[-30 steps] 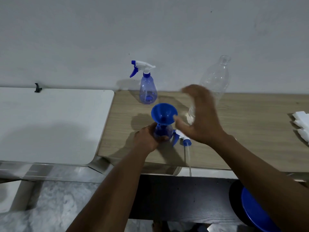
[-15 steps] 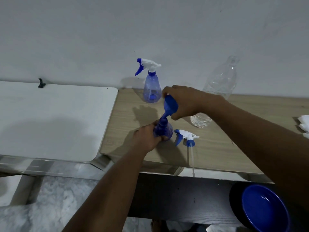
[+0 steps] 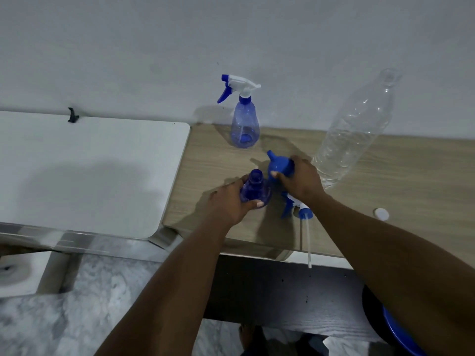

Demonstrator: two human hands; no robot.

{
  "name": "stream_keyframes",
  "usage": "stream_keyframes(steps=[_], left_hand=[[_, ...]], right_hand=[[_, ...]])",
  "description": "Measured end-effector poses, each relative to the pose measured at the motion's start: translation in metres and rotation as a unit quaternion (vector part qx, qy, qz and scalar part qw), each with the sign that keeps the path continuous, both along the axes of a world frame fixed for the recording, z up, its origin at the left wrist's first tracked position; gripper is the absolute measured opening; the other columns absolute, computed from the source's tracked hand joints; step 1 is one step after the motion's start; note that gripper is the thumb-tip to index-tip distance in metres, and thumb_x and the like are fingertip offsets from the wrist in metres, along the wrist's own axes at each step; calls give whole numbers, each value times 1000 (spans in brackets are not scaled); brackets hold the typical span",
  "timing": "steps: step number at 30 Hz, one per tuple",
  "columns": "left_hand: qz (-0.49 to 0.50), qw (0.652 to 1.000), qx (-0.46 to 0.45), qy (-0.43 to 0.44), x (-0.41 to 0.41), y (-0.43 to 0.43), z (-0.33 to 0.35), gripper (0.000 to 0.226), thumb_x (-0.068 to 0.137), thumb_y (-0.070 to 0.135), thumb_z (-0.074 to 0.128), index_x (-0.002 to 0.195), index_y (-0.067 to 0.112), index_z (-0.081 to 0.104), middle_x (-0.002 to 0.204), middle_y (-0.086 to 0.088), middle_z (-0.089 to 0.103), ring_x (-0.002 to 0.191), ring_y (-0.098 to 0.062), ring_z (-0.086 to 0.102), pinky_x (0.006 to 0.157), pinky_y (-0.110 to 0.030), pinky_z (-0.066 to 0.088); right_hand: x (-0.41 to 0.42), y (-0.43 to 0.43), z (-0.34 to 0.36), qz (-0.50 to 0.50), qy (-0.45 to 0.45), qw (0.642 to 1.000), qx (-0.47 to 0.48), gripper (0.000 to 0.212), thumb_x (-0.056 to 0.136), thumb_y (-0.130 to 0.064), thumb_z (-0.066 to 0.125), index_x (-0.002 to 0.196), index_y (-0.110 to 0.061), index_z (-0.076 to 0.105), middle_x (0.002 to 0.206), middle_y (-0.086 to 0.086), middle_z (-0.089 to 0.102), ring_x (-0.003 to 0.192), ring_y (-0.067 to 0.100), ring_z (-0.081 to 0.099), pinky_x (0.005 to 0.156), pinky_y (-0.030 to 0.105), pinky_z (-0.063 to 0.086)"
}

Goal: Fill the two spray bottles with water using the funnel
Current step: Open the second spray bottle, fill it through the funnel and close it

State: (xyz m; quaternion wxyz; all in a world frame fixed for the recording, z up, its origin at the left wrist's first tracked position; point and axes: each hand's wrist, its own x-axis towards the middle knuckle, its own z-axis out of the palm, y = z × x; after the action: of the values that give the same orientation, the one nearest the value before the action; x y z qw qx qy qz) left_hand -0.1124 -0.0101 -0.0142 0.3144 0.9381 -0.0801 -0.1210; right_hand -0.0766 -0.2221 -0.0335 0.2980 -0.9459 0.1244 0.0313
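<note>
My left hand (image 3: 231,201) grips an uncapped blue spray bottle (image 3: 253,187) standing on the wooden table (image 3: 398,181), its neck open at the top. My right hand (image 3: 299,179) holds the blue funnel (image 3: 279,164) just right of that bottle, mouth down near the table and spout pointing up and left. The bottle's blue-and-white spray head (image 3: 295,209) lies on the table under my right wrist, its tube hanging past the front edge. A second blue spray bottle (image 3: 244,124), capped, stands by the wall. A tall clear plastic bottle (image 3: 352,132), uncapped and nearly drained, stands at the right.
A white bottle cap (image 3: 381,214) lies on the table to the right. A white surface (image 3: 84,170) adjoins the table on the left. Below the front edge at lower right sits a blue bowl (image 3: 401,337) on a dark stool. The wall runs right behind the table.
My right hand lifted the funnel out of the bottle's neck and brought it down to the table beside the bottle. My left hand kept its hold on the bottle.
</note>
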Motion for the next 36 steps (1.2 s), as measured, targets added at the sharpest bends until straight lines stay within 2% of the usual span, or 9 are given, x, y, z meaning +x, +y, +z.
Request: stream_keyframes(steps=[5,9,12,17,23,27,30,33,36], left_hand=[[0,1000,6,-8,-1,1,1,67,79,56,71,138,36,44,121,5,64,109,-20,60,81,-27,38],[-1,1000,12,-7,-1,0,1,69,79,57,71,139,36,43,124,4,63,111,-21,60,82,-26,37],[5,1000,9,-1,-1,0,1,72,78,58,72,141,37,42,127,5,62,112,-21,60,83,-26,35],[4,1000,-7,3,-3,-4,0,69,78,55,73,139,38,45,125,6,62,112,-20,60,83,-26,34],[-5,1000,-12,12,-5,-10,-2,69,79,54,73,139,36,44,127,5,62,112,-19,58,84,-28,35],[-1,1000,-10,13,-7,-10,-5,72,77,56,73,140,39,43,126,6,63,112,-21,60,85,-29,39],[-3,1000,-1,7,-8,-12,-6,71,76,57,73,139,40,44,123,6,64,110,-20,60,86,-30,42],[-6,1000,-9,12,-9,-14,-10,69,72,62,73,133,42,48,116,8,67,106,-19,63,89,-34,48],[-2,1000,-7,20,-11,-19,-11,74,70,64,74,135,43,46,119,9,67,108,-19,63,91,-36,49]], right_hand=[[-2,3,-4,18,54,996,-74,60,84,-44,74,127,-6,57,122,15,52,104,31,59,87,38,49],[-10,-1,1,24,53,996,-68,54,85,-41,73,120,-4,58,123,17,54,103,31,59,82,35,45],[-29,-13,9,16,23,998,-50,49,89,-34,69,127,-6,57,126,16,53,110,32,58,88,36,45],[-58,-32,4,72,83,989,-99,32,84,-39,70,105,-14,67,103,9,68,91,27,63,76,41,55],[-64,-36,0,60,77,993,-71,25,81,-30,75,100,-16,71,96,8,68,87,26,63,76,44,56],[-58,-43,13,83,101,991,4,17,86,-21,73,96,-7,73,84,8,70,72,18,64,61,29,51],[-53,-47,45,93,51,994,24,17,88,-23,73,98,-10,66,86,5,64,71,16,58,55,22,39],[-43,-48,84,91,-35,995,27,20,90,-26,71,102,-13,62,94,4,63,83,20,58,67,27,38],[-36,-42,124,85,-128,986,60,19,92,-30,69,103,-18,59,95,1,64,84,17,59,66,26,42]])
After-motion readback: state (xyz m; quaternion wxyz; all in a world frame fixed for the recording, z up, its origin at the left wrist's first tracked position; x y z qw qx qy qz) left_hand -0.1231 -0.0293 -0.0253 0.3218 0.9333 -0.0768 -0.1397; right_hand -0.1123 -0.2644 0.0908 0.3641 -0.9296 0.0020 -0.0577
